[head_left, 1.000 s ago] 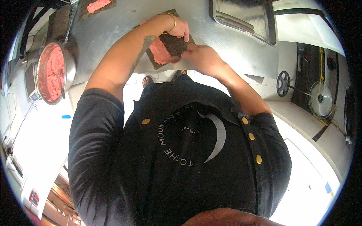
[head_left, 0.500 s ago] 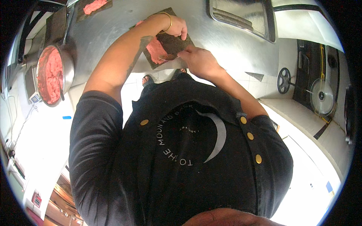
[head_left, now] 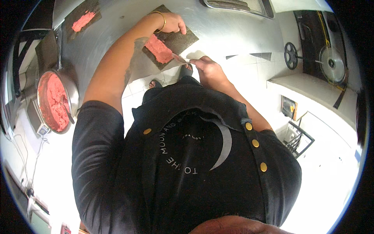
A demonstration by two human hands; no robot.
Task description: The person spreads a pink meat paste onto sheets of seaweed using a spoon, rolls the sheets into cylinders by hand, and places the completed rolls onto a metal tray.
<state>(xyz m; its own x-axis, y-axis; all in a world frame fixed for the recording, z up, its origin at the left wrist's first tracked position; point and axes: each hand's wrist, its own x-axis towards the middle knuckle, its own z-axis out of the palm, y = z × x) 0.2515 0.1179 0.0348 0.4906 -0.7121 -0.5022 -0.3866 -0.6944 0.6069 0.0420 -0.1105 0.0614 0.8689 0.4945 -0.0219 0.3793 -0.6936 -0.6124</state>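
A dark, seaweed-like sheet (head_left: 191, 39) lies on the steel table near its front edge, partly covered by a band of pink paste (head_left: 157, 48). My left hand (head_left: 174, 23) rests on the sheet's far part, fingers bent downward and touching it; some fingers are hidden under the palm. Off the sheet's near right corner, my right hand (head_left: 210, 71) is closed around the handle of a spoon-like metal utensil (head_left: 181, 59). Its broader end meets the near end of the paste. The utensil's exact shape is hard to make out.
Another dark sheet (head_left: 74, 29) with pink paste lies at the far left. A steel bowl (head_left: 73, 93) of pink paste, with a handled utensil in it, stands on a scale at left. A metal tray (head_left: 241, 7) is at the far right, beyond the steel table's front edge (head_left: 218, 52).
My view has shifted, showing more of the bowl and far-left sheet. My right hand and its utensil sit slightly farther right, off the sheet's corner. My left hand stays on the sheet.
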